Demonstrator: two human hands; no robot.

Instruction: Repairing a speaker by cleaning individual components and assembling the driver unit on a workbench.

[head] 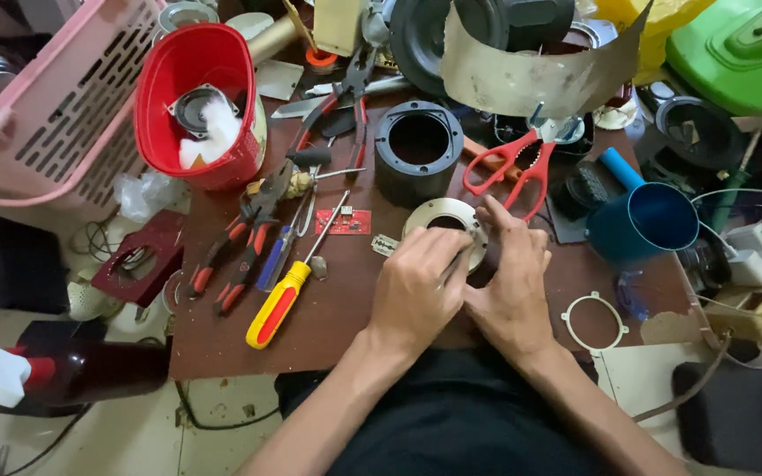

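My left hand and my right hand meet at the front middle of a brown work board. Both grip a flat round metal ring with a central hole, fingers closed over its near edge. A black ring-shaped housing stands just behind it. Red-handled scissors lie to the right of that. A yellow and red screwdriver rests to the left of my left hand, near a small red circuit board.
Pliers and other hand tools crowd the left of the board. A red basket and a pink crate sit at back left. A blue cup stands right, a white ring lies near it, and a bent metal sheet stands behind.
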